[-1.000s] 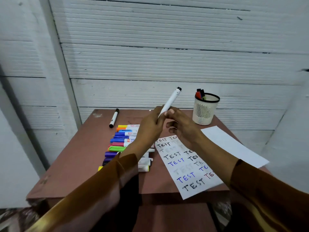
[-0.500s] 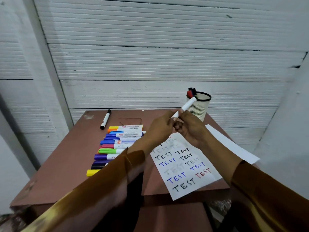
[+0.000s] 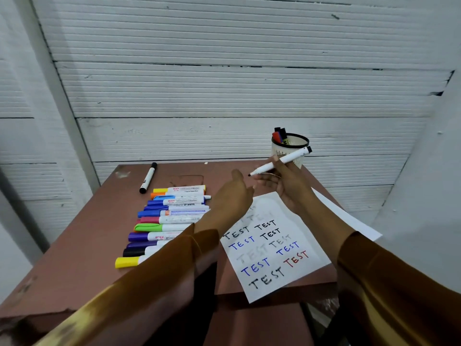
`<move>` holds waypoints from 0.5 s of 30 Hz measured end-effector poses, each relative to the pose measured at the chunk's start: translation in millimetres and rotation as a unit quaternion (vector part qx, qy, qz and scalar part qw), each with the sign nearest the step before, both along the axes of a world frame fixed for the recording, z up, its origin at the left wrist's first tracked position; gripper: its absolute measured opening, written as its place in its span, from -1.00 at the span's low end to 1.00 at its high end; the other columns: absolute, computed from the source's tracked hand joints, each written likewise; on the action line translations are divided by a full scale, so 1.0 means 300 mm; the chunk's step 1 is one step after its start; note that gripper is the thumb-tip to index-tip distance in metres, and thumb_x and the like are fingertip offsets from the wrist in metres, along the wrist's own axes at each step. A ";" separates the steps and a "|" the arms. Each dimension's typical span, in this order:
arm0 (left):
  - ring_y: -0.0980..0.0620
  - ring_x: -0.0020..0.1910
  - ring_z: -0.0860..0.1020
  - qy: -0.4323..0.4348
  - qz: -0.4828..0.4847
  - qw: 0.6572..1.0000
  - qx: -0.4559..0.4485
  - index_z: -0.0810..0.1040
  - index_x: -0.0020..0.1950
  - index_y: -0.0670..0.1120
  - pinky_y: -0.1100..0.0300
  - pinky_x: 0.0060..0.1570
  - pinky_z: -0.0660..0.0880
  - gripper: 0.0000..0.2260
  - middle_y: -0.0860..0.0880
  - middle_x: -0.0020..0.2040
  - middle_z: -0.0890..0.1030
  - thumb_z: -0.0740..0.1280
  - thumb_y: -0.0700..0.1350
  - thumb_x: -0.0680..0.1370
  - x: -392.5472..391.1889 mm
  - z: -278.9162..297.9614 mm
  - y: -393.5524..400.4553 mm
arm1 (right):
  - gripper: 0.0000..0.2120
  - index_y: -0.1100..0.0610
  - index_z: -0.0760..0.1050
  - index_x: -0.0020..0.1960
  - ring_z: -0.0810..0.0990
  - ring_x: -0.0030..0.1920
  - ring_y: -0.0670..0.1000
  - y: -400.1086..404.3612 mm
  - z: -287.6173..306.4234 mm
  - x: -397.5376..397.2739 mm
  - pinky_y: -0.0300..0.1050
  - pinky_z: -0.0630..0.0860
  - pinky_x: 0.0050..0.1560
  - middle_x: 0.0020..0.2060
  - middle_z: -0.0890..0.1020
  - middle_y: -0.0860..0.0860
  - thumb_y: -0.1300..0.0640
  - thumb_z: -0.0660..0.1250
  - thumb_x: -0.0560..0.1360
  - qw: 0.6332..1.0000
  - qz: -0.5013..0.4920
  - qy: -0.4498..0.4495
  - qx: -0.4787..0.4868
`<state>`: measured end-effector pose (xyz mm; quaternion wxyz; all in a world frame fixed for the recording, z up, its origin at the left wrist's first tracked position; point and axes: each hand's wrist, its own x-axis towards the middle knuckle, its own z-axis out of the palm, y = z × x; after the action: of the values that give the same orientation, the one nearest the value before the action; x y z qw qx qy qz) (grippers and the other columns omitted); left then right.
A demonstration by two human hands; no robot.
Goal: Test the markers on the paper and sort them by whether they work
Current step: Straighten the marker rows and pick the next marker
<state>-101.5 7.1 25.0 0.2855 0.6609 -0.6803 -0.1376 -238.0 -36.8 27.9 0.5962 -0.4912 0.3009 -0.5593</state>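
Fingers [image 3: 270,176] of my right hand [image 3: 290,186] pinch the white marker [image 3: 282,161], uncapped, its black tip pointing toward 9 o'clock and its black end up toward 2 o'clock, raised above the table [image 3: 84,240]. My left hand [image 3: 230,196] hovers just beside that tip, at its 8 o'clock; its palm is turned away from me, so I cannot tell whether those fingers are released or clenched. Below both hands lies the paper [image 3: 277,248] covered with TEST in black, blue, red and faint grey. At 9 o'clock from the paper sits a row of coloured markers [image 3: 159,221], with a lone black marker [image 3: 148,177] beyond them. The mesh cup [image 3: 290,148] holding markers stands at 12 o'clock behind my right hand.
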 end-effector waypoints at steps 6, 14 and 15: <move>-0.08 0.14 0.49 -0.176 -0.068 0.978 0.084 0.32 0.33 -0.10 0.17 -0.12 0.31 -0.60 -0.12 0.20 0.52 0.29 0.01 0.55 -0.006 -0.069 0.007 | -0.81 0.11 0.39 -0.20 0.53 -0.38 -0.01 -0.018 -0.098 0.020 -0.23 0.43 -0.37 -0.32 0.58 0.14 0.34 0.35 0.45 0.966 -0.138 0.214 -0.052; -0.11 0.13 0.49 -0.162 -0.095 0.970 0.156 0.38 0.25 -0.18 0.16 -0.06 0.34 -0.66 -0.18 0.19 0.51 0.24 0.00 0.58 -0.004 -0.079 -0.007 | -0.76 0.05 0.37 -0.25 0.57 -0.32 0.01 -0.014 -0.160 0.046 -0.12 0.50 -0.21 -0.29 0.57 0.16 0.31 0.35 0.45 0.932 -0.203 0.287 -0.091; -0.11 0.13 0.49 -0.160 -0.095 0.970 0.155 0.38 0.25 -0.18 0.16 -0.06 0.34 -0.66 -0.18 0.19 0.51 0.24 0.00 0.58 -0.002 -0.080 -0.006 | -0.75 0.04 0.37 -0.27 0.57 -0.33 0.02 -0.012 -0.161 0.045 -0.11 0.51 -0.21 -0.29 0.57 0.16 0.30 0.36 0.45 0.927 -0.209 0.296 -0.094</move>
<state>-102.0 5.2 1.1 0.0530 0.6425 -0.7474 -0.1606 -224.3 -40.5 -20.5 0.3009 -0.6142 0.5051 -0.5264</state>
